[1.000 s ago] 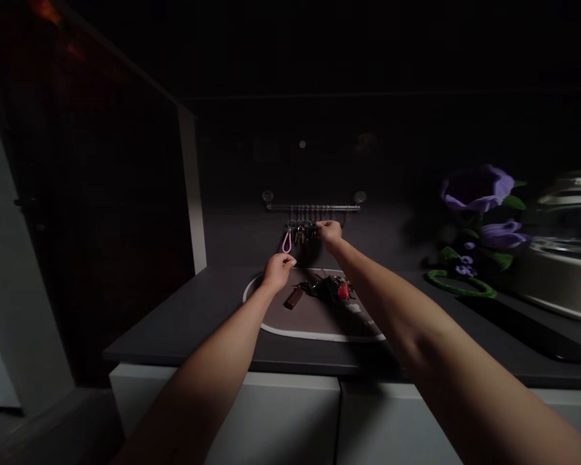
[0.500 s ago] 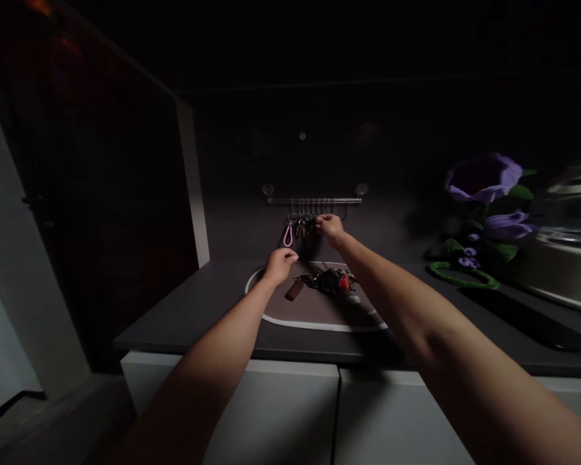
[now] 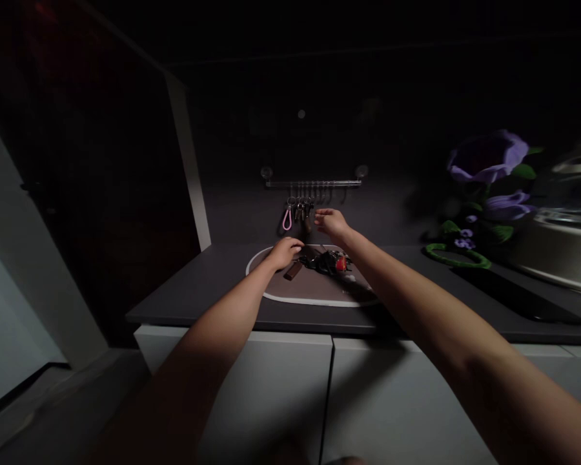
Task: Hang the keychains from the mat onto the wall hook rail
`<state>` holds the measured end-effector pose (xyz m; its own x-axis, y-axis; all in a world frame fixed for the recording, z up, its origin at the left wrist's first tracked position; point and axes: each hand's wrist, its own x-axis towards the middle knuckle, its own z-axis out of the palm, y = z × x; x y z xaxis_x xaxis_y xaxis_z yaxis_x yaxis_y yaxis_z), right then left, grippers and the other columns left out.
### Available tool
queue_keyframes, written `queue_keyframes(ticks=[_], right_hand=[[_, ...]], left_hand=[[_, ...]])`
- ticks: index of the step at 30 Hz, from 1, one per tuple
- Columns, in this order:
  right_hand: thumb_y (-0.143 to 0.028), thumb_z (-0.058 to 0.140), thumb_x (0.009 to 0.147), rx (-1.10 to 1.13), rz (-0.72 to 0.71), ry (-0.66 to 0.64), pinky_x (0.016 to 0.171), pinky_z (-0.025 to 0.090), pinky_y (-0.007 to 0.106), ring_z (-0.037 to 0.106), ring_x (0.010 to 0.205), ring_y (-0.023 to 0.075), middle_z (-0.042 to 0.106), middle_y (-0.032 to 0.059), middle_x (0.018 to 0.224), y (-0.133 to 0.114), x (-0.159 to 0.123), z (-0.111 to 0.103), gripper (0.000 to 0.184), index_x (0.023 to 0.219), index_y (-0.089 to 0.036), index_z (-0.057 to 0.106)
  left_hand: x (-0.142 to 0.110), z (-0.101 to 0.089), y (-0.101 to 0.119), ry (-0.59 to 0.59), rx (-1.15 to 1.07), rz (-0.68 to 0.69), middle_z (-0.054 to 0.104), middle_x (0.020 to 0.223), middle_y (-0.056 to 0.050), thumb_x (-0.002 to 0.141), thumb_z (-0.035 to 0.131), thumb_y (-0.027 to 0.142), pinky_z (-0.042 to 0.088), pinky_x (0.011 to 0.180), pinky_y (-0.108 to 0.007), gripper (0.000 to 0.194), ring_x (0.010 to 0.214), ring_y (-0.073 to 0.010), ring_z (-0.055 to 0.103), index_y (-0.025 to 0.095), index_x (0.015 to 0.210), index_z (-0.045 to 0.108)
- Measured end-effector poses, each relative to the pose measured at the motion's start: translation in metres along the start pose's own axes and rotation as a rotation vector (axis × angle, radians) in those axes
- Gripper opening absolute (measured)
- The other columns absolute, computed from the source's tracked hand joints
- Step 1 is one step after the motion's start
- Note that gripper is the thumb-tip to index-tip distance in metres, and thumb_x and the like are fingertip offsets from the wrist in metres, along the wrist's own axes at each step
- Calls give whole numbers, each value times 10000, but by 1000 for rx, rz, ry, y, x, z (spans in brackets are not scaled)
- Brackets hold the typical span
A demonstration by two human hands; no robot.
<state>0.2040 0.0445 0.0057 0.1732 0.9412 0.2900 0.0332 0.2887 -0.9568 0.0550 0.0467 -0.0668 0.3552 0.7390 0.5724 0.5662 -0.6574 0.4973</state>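
"What are your hands doing?"

"In my head view, my right hand (image 3: 332,223) is open and empty, just beside the keys (image 3: 303,210) hanging from the rail (image 3: 314,183) above the desk's (image 3: 198,284) back edge. My left hand (image 3: 285,253) is curled on the oval mat (image 3: 314,303), touching or nearly touching a leather fob (image 3: 293,271). I can't tell whether it grips anything."

"What could go wrong?"

"A careless brush could knock the hanging keys onto the key bunch (image 3: 326,261) on the mat."

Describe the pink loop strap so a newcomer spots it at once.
Above the dark countertop, find the metal rail on the wall. The pink loop strap hangs leftmost in the row below it, the only pink item beside the metal keys.
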Motion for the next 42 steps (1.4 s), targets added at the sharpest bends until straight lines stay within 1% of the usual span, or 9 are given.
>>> queue_keyframes(ticks=[3, 6, 11, 13, 16, 24, 33, 37, 42], right_hand=[[-81, 539, 689, -71, 0, -26, 530, 401, 210, 477, 538, 69, 545, 14, 671, 12, -17, -6, 117, 790, -141, 545], [-101, 527, 704, -254, -46, -48, 590, 428, 225, 515, 589, 82, 600, 41, 758, 27, -28, -16, 151, 846, -126, 573], [-148, 505, 755, -670, -255, -109, 790, 431, 272, 584, 846, 147, 643, 92, 955, 44, -38, -31, 217, 944, -117, 606], [-141, 495, 767, -806, -326, -161, 827, 418, 275, 584, 910, 163, 643, 99, 995, 46, -40, -33, 231, 963, -123, 615], [-137, 482, 782, -923, -389, -212, 835, 414, 266, 586, 939, 171, 647, 99, 1006, 45, -41, -32, 244, 981, -132, 622], [-141, 477, 788, -1013, -412, -247, 834, 405, 252, 582, 964, 176, 650, 89, 1017, 47, -39, -26, 254, 987, -147, 635], [-144, 458, 790, -1041, -419, -271, 810, 408, 253, 588, 940, 182, 654, 95, 1002, 51, -38, -24, 268, 986, -138, 640], [-153, 462, 789, -1061, -426, -283, 804, 410, 245, 589, 932, 173, 655, 87, 999, 50, -39, -24, 267, 987, -145, 640], [-165, 457, 794, -1075, -428, -281, 804, 409, 236, 588, 931, 166, 656, 80, 997, 48, -40, -23, 267, 992, -147, 636]], left_hand=[[0, 3, -4, -74, 71, 48, 635, 977, -82, 777, 463, 115, 398, 860, -291, 261, 923, -179, 554, 152, 955, 650], [0, 4, -6, -124, 133, 96, 627, 998, -78, 795, 435, 122, 401, 854, -280, 297, 932, -171, 550, 165, 1015, 630], [0, 4, -7, -213, 221, 138, 630, 999, -83, 810, 425, 139, 404, 845, -279, 304, 920, -165, 553, 152, 1045, 617], [1, 4, -7, -219, 240, 137, 635, 1000, -88, 808, 434, 146, 400, 847, -277, 289, 924, -169, 555, 144, 1022, 629], [1, 4, -7, -216, 251, 132, 649, 973, -82, 800, 451, 149, 398, 839, -270, 260, 914, -168, 558, 144, 966, 651], [1, 5, -11, -144, 239, 64, 660, 841, -55, 771, 500, 188, 399, 739, -251, 180, 795, -155, 559, 138, 814, 667], [0, 0, -6, -73, 176, 1, 637, 755, -35, 749, 509, 163, 381, 687, -241, 133, 727, -137, 537, 124, 749, 636], [0, -1, -3, -27, 40, -38, 613, 694, -20, 750, 503, 151, 390, 660, -231, 119, 674, -116, 523, 121, 696, 604], [1, 2, 0, -16, -307, -209, 588, 652, -5, 770, 471, 113, 406, 584, -208, 103, 570, -75, 507, 115, 708, 553]])
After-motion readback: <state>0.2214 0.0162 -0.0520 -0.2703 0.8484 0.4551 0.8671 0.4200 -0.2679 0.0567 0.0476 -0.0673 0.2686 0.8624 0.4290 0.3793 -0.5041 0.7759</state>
